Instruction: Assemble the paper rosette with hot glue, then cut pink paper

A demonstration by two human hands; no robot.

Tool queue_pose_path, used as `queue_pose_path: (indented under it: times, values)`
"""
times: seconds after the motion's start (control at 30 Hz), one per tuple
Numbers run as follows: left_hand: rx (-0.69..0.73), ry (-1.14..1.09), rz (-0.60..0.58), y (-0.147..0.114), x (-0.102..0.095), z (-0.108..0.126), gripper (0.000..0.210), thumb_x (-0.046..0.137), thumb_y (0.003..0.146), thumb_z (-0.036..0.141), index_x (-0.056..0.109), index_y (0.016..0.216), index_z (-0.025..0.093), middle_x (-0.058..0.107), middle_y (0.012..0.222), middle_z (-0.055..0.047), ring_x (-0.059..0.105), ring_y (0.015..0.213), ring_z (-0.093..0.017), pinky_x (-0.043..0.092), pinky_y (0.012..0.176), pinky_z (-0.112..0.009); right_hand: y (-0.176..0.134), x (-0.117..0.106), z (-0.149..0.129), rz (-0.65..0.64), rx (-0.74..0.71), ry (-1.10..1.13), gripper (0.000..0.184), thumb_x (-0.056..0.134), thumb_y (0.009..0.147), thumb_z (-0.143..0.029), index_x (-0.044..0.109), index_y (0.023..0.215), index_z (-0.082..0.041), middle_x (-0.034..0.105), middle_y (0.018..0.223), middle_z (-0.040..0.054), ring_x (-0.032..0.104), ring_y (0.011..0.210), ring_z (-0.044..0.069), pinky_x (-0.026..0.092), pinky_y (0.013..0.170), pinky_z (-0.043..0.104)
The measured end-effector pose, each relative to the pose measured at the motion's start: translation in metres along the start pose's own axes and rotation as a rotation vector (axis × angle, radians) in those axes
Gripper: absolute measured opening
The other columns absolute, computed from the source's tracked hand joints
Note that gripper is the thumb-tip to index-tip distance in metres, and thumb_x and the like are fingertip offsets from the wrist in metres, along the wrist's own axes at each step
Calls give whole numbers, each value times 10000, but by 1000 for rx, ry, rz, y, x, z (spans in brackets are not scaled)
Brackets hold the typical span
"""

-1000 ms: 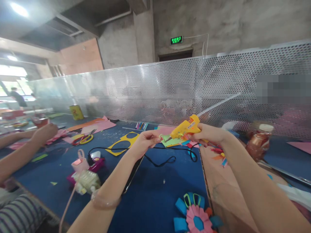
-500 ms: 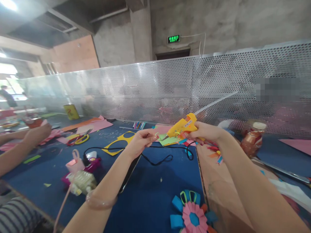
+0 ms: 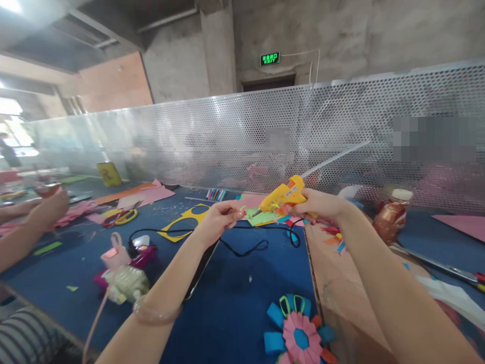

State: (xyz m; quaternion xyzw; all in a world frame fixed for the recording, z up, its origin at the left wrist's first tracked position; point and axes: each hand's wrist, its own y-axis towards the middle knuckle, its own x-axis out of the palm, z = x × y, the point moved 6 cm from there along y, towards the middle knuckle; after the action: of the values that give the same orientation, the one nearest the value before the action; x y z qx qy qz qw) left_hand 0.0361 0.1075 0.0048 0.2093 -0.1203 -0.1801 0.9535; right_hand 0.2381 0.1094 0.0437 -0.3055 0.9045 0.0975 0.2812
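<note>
My right hand (image 3: 316,205) is wrapped round a yellow hot glue gun (image 3: 281,196), with a long clear glue stick (image 3: 337,157) jutting from its back end. The nozzle points left toward my left hand (image 3: 222,218). Fingers of that hand are pinched on a small light-green paper strip (image 3: 244,211), close to the nozzle; whether the two touch I cannot tell. Below, near the front of the table, lies a paper flower (image 3: 302,337) with a pink ring, a blue centre, and blue, orange and green loops.
A black cord (image 3: 246,247) loops across the blue table. A purple power strip (image 3: 144,257) with plugs sits left, near red-and-yellow scissors (image 3: 120,217). Yellow cut-out paper (image 3: 182,222) lies behind. A brown jar (image 3: 392,217) stands right. A co-worker's hands (image 3: 51,205) work at far left.
My hands and the glue gun hold almost the same pose. The co-worker's hands at far left have shifted slightly left, and the whole view has moved a little.
</note>
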Motion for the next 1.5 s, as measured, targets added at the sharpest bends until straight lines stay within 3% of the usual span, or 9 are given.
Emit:
queue_pose_path:
  times: [0.77,1.5]
  values:
    - [4,-1,-13,-1,3,0,110,742,608,244,660,631,174,493,544,30,295,433,-28,173,392,-190,0,1,0,20,14,1,195,585,717,-273,481,598,-158,429,425,-70,353,328,28,252,310,149]
    - [-7,-12,46,-3,4,4,163,778,547,247,636,559,168,482,526,31,312,439,-34,181,389,-187,2,3,1,6,28,8,164,582,696,-246,480,603,-157,450,466,-67,374,328,27,315,313,148]
